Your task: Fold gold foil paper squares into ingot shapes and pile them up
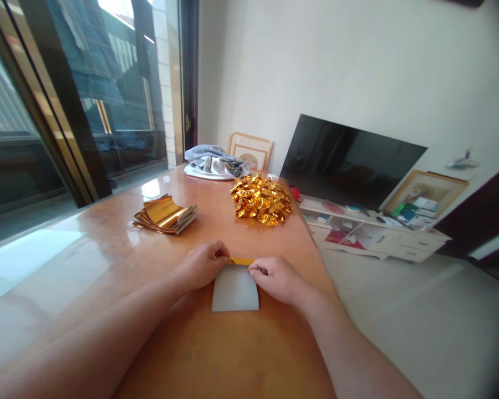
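A square sheet of foil paper (235,291) lies on the wooden table (216,354), grey-white side up, with a narrow gold strip folded over along its far edge. My left hand (202,265) pinches the left end of that fold with closed fingers. My right hand (274,277) pinches the right end the same way. Further back on the left sits a stack of gold foil sheets (165,215). A pile of folded gold foil pieces (261,199) lies beyond the hands.
A bundle of grey and white cloth (212,162) rests at the table's far end, with picture frames (250,149) behind it. Glass sliding doors (66,100) run along the left. A dark TV (349,160) stands on a low white cabinet (374,233) at the right.
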### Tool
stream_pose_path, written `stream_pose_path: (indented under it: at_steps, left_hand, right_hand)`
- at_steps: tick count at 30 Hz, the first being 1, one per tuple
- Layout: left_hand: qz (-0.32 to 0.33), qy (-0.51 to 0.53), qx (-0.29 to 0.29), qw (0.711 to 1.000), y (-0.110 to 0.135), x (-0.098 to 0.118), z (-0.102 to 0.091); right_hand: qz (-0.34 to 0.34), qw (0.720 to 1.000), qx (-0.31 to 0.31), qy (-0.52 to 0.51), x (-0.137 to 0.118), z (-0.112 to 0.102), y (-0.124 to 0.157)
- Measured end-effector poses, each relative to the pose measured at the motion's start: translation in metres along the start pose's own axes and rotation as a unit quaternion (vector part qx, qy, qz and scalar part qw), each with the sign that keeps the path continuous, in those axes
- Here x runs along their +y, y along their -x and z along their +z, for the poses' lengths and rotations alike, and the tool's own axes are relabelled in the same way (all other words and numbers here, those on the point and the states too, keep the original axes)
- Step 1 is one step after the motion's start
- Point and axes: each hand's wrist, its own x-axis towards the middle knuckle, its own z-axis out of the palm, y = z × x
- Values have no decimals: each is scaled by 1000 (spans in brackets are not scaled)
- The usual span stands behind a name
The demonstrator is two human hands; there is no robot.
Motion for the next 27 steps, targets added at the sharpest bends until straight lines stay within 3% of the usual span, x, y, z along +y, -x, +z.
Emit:
stream_pose_path:
  at_steps: [17, 27]
  left_hand:
    - [-11, -69, -19, 997, -2, 3, -2]
    - [21, -56, -10, 998, -1, 5, -3]
  right_hand:
    - [9, 992, 17, 121, -10, -1, 0]
    - [12, 989, -17, 148, -17, -3, 1]
